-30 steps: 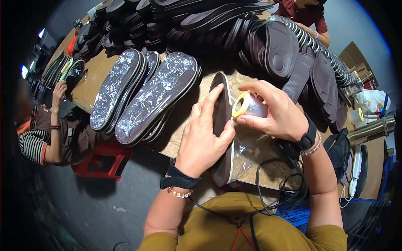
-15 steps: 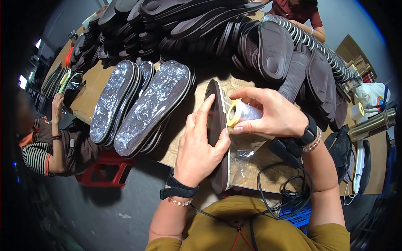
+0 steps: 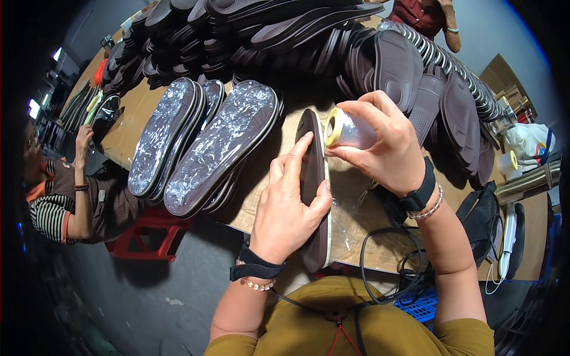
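A dark brown shoe sole (image 3: 314,246) with a pale edge stands on its side in front of me. My left hand (image 3: 284,204) grips it, fingers along one face and thumb by the pale edge. In my right hand (image 3: 389,139) is a roll of clear film (image 3: 355,132) with a yellow rim, pinched between thumb and fingers. The roll's rim is at the sole's upper edge; whether the two touch I cannot tell. To the left lie stacked soles (image 3: 222,151) covered with shiny clear film.
Dark soles (image 3: 279,35) are heaped across the table's far side, and more soles (image 3: 404,65) lean at the right. A black cable (image 3: 365,267) loops near the front edge. A metal flask (image 3: 528,184) lies at right. Co-workers sit at left (image 3: 65,196) and far right (image 3: 418,18).
My right hand has moved up and slightly away with the roll, along the sole's edge. My left hand keeps its hold on the sole. The far co-worker's arm has lifted.
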`<state>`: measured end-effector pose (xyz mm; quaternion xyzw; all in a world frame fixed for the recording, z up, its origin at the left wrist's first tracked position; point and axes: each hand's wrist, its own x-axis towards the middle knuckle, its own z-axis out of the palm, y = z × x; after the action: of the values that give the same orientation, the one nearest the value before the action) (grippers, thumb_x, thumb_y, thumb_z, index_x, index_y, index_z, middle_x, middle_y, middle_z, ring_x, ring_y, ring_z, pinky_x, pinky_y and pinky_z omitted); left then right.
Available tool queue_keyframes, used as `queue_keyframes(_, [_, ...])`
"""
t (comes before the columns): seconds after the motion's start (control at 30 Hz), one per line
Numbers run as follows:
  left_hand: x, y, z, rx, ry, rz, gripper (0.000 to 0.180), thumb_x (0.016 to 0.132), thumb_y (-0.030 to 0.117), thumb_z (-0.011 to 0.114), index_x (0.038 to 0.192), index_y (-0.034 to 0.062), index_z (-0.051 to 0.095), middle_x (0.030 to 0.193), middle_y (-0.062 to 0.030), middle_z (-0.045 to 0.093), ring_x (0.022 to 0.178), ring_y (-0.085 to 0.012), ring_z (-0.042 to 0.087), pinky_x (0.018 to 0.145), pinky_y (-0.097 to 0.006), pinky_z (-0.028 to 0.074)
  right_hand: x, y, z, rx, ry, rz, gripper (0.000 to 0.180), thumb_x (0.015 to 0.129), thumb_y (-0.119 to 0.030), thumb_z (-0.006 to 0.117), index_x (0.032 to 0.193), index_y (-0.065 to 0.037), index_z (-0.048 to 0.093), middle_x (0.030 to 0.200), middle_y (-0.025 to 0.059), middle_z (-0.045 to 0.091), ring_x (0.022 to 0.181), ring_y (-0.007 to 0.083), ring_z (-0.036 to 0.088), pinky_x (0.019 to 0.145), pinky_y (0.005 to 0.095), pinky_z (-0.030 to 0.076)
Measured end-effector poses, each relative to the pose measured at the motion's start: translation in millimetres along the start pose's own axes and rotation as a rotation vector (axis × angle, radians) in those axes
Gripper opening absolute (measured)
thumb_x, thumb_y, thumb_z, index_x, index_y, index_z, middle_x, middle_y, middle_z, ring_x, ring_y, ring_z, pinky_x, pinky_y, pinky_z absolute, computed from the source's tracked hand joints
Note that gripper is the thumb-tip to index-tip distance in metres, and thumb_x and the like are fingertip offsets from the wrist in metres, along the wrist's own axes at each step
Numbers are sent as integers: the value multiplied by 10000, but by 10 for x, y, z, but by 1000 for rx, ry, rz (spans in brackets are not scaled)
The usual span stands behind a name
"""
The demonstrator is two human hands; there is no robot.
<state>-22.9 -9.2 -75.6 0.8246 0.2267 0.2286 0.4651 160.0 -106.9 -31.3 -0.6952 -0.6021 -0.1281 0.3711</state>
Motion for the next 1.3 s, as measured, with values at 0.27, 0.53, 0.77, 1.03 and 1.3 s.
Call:
queue_keyframes(0.27, [5,-63,17,11,17,54,752,910,204,715,1591,148,402,1263,-236,548,1109,-421,646,948,-488,561,-16,-87,31,-85,4,35,524,680,-181,927,1128,-47,689,1043,134,636,905,342,695,770,414,581])
queue_keyframes(0.53, [25,-29,-3,25,6,56,804,896,214,722,1613,156,362,1254,-236,547,1080,-434,654,935,-502,567,-7,-84,25,-101,-14,46,509,698,-192,920,1123,-45,683,1033,135,630,909,342,692,780,414,578])
queue_keyframes(0.77, [426,-70,-261,115,-212,15,1019,751,310,713,1655,153,270,1519,-352,444,1332,-529,536,1095,-511,503,63,-48,40,-100,-78,21,493,718,-234,908,1095,-46,653,1000,142,645,918,364,685,792,440,568])
queue_keyframes(1.03, [717,-339,-201,2,-295,124,867,814,186,683,1603,86,338,1512,-238,494,1387,-343,524,1166,-410,414,85,132,80,1,-260,120,486,821,-339,853,1113,-34,614,928,187,698,959,392,690,801,463,558])
queue_keyframes(1.3, [449,-172,-300,-117,-457,28,858,784,305,716,1562,173,381,1488,-273,443,1454,-457,380,1225,-491,342,-75,73,-88,169,-356,-4,546,971,-366,713,1309,34,558,1109,283,670,1023,448,675,919,480,541])
